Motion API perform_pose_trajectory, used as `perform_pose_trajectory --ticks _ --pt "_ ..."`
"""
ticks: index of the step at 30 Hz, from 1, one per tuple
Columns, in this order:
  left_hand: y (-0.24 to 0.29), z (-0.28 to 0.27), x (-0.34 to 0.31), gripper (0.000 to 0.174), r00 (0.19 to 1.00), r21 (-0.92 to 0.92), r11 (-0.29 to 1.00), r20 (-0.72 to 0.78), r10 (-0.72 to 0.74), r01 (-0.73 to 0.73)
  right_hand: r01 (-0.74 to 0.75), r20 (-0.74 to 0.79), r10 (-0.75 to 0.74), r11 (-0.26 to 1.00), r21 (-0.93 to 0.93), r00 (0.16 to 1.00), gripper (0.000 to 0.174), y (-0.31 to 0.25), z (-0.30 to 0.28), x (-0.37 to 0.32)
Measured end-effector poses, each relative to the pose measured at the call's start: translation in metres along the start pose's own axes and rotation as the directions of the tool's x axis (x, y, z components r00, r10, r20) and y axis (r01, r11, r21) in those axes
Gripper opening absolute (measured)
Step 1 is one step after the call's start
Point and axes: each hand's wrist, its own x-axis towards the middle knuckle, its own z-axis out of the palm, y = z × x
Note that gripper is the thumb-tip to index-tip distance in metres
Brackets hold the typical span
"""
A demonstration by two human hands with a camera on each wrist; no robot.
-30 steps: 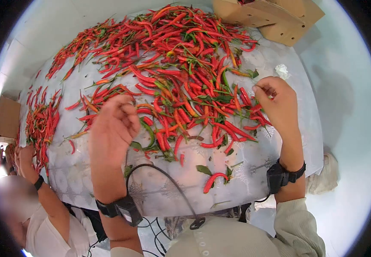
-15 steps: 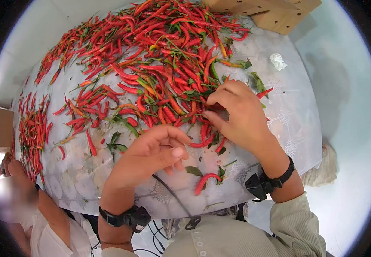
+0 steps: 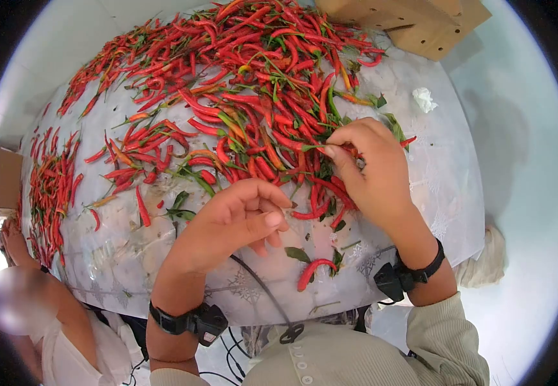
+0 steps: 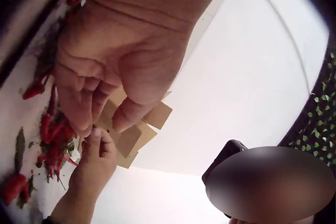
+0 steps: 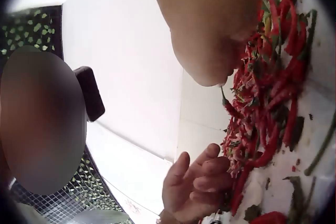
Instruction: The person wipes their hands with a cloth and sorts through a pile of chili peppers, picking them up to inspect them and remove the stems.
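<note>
Chili sorting surface, head and wrist views. My right hand (image 3: 379, 170) is narrow: thumb and index finger pinch the green stem of a red chili (image 3: 288, 141), whose body points left over the near right part of the chili pile (image 3: 227, 71). Half a second earlier, the same thumb and index finger stood apart at the near side of the pile; they now meet at the stem. One second earlier, this hand was farther right, at the pile's right edge. In the right wrist view, the stem is at the fingertips and the chili slants down from it.

My left hand (image 3: 227, 225) is partly wide, its fingers loosely bent and its thumb extended, with nothing visible in its grasp. It holds nearly the same pose as half a second earlier, after shifting right and nearer from its place one second earlier. It lies just in front of the pile, above the table (image 3: 420, 167).

Surroundings: a curved chili (image 3: 314, 271) rests by leaves near the front edge; a crumpled white tissue (image 3: 424, 100) lies right of the pile; a cardboard box (image 3: 414, 32) is at the far right corner.
</note>
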Motion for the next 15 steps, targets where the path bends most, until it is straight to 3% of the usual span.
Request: perform_pose_trajectory --ticks 3,8,15 --pt "0.0012 -0.0004 -0.0010 0.034 1.000 -0.007 1.000 -0.019 0.021 -0.021 -0.152 -0.014 0.160 0.959 0.241 0.987 0.010 -0.0058 -0.0065 0.0002" --pt "0.0029 -0.0001 -0.0033 0.031 0.998 -0.017 0.998 -0.032 0.052 -0.053 -0.336 0.125 0.330 0.728 0.597 0.936 0.010 -0.0082 -0.0088 -0.0039" --pt "0.0036 -0.0026 -0.0051 0.029 0.996 -0.026 0.996 -0.025 0.089 -0.090 -0.261 0.085 0.281 0.677 0.688 0.956 0.012 -0.0124 -0.0102 -0.0051"
